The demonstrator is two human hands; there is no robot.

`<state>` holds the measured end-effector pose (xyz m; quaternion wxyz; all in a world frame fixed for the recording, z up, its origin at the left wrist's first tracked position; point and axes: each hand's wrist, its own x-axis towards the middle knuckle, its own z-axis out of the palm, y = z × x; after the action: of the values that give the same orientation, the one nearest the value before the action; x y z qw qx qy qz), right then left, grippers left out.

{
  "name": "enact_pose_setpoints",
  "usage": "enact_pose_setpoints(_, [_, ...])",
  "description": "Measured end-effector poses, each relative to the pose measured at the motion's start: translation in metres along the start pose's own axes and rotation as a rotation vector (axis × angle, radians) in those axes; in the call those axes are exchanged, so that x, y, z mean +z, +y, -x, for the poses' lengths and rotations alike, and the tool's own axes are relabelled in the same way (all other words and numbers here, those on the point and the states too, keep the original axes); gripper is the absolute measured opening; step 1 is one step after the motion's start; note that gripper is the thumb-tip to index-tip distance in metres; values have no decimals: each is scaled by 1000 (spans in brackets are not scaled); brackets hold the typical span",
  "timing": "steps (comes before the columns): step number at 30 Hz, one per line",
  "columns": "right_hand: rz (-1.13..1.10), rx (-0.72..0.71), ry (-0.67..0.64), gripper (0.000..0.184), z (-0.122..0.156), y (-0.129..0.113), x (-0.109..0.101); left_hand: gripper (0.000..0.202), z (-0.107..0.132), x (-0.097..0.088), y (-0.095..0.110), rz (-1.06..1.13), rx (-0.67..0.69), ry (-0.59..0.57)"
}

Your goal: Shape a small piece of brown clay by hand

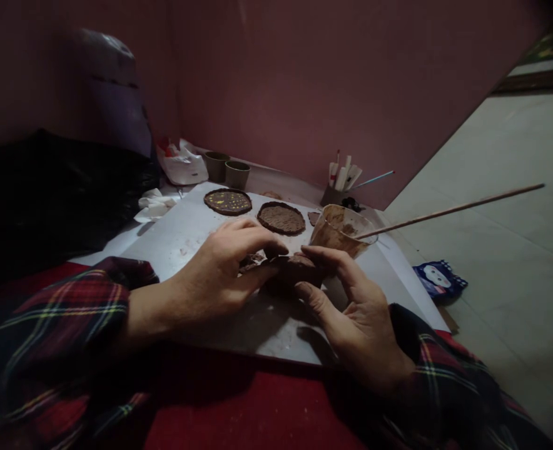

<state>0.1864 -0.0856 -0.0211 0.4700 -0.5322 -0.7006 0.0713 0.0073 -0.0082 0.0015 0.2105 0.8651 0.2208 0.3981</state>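
Observation:
Between my two hands is a lump of brown clay (298, 270), close above the white board (258, 334). My left hand (224, 265) grips its left side with thumb and fingers. On the other side, my right hand (351, 306) holds it between the thumb below and the fingers above. Part of the lump lies in shadow, so its full shape is hard to make out. Some clay scraps (251, 262) show just behind my left fingers. Farther back lie a round clay disc with a raised rim (281, 219) and a similar disc with yellow specks (228, 201).
A clay-smeared clear cup (337, 228) with a long stick (459, 209) leaning out stands behind my right hand. Beyond are a holder with tools (344, 178), two dark cups (238, 175) and a white bag (182, 164). A blue packet (438, 278) lies at right.

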Motion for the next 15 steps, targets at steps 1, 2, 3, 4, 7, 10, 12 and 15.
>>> enact_pose_setpoints(1, [2, 3, -8, 32, 0, 0, 0, 12, 0, 0, 0, 0, 4, -16])
enact_pose_setpoints(2, [3, 7, -14, 30, 0, 0, 0, 11, 0, 0, -1, -1, 0, -30])
enact_pose_setpoints(3, [2, 14, -18, 29, 0, 0, 0, 11, 0, 0, -1, 0, -7, -39])
enact_pose_setpoints(4, [2, 22, -18, 28, 0, 0, 0, 14, 0, 0, -1, 0, -16, -44])
enact_pose_setpoints(7, [-5, 35, -4, 24, 0, -1, 0, 30, 1, -1, -1, -13, -47, -71])
enact_pose_setpoints(10, [-12, 46, 0, 23, 0, -1, 0, 46, 2, 0, -4, -61, -96, -138])
enact_pose_setpoints(12, [-16, 52, -4, 22, 0, -2, 0, 45, 2, 1, -6, -124, -121, -202])
enact_pose_setpoints(15, [-22, 55, -9, 22, 0, -3, 1, 28, 2, 3, -8, -198, -132, -260])
